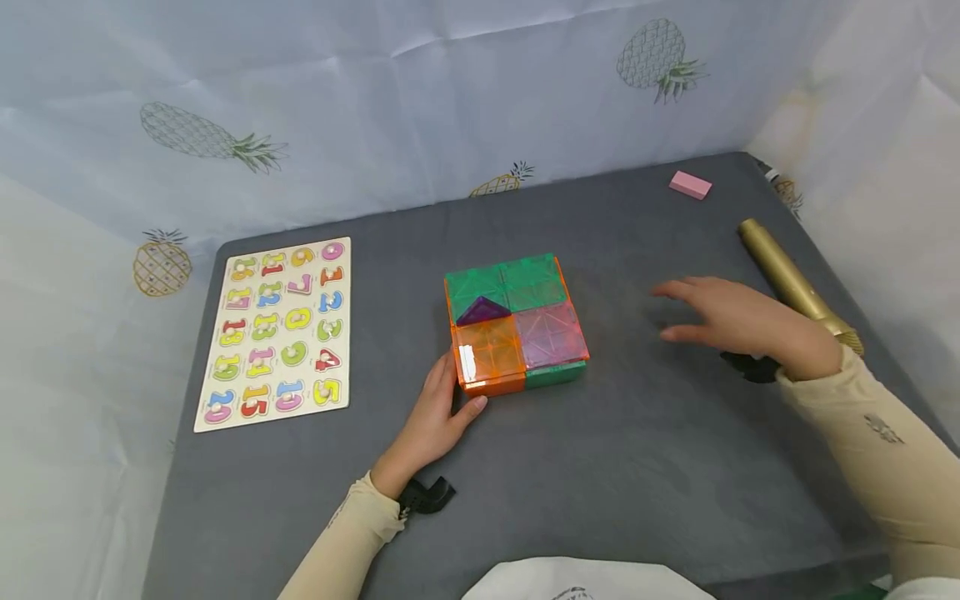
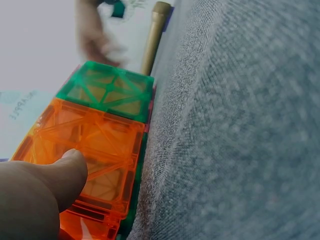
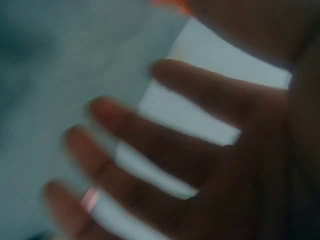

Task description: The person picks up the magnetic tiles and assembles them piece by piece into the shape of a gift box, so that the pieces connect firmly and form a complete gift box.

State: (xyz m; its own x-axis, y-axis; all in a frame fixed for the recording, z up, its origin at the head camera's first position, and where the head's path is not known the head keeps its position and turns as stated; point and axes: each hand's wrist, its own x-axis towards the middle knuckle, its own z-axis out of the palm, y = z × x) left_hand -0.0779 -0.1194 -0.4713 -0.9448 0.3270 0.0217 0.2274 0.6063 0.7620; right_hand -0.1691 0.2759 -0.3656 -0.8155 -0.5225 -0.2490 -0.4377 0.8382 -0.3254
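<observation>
A low box of translucent magnetic tiles (image 1: pixel 555 333) sits mid-table, its top green at the back, orange at front left and pink at front right. On its top left part is a small purple triangular tile (image 1: pixel 483 311). My left hand (image 1: pixel 431 412) holds the box's near left corner, fingers along the left side and thumb at the front. In the left wrist view the thumb lies against an orange tile (image 2: pixel 112 137). To the right of the box, my right hand (image 1: pixel 727 317) hangs apart from it with fingers spread and nothing in them; the right wrist view is blurred.
A wooden number puzzle board (image 1: pixel 283 333) lies at the left of the grey table (image 1: pixel 600 483). A gold tube (image 1: pixel 787 271) lies along the right edge, near the right hand. At the back right is a pink block (image 1: pixel 690 185). Pineapple-print cloth (image 1: pixel 420 100) hangs behind.
</observation>
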